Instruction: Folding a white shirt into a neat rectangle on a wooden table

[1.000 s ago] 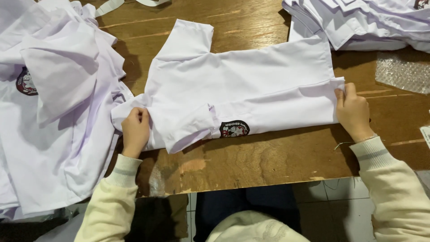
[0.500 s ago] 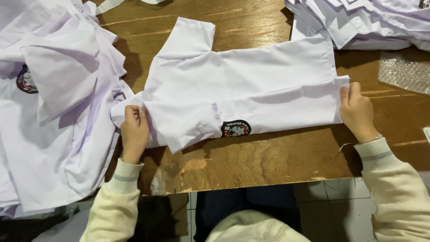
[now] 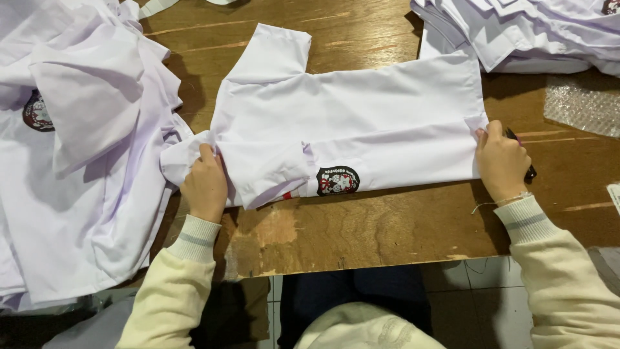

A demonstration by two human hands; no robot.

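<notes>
A white short-sleeved shirt (image 3: 349, 110) lies across a brown wooden table (image 3: 387, 226), its near side folded over so that a dark round badge (image 3: 337, 180) faces up. My left hand (image 3: 205, 184) grips the collar end of the shirt at the left. My right hand (image 3: 500, 161) pinches the hem end at the right, fingers closed on the fold. A small dark object (image 3: 526, 169) shows under my right hand; I cannot tell what it is. Both arms wear cream sleeves with grey-striped cuffs.
A heap of white shirts (image 3: 71, 148) with a badge covers the table's left side. Another stack of folded white shirts (image 3: 529, 29) sits at the back right, with bubble wrap (image 3: 581, 103) beside it. The table's front edge runs below the shirt, tiled floor beneath.
Both hands stay on the shirt's ends. The right hand has slid slightly toward the front edge of the fold. The shirt lies a little flatter.
</notes>
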